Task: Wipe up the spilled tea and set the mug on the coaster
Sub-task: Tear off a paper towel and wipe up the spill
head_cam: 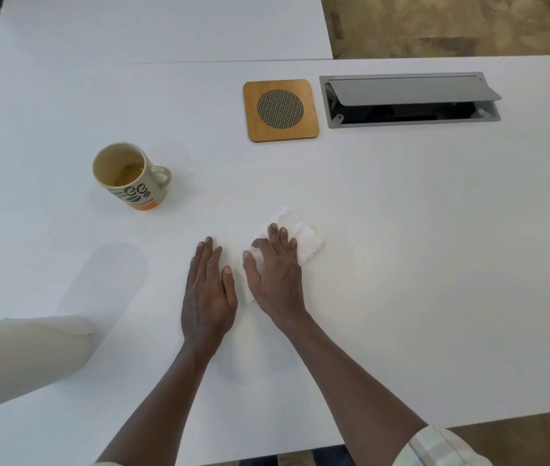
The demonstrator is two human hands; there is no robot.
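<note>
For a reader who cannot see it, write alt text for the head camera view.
A right hand presses a crumpled white paper towel flat on a white table, the left hand resting open beside it. A beige patterned mug holding some tea stands far left, apart from the square wooden coaster.

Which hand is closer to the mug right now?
Left. The left hand lies flat on the table, below and right of the mug. The right hand is farther right, pressing on the paper towel.
</note>
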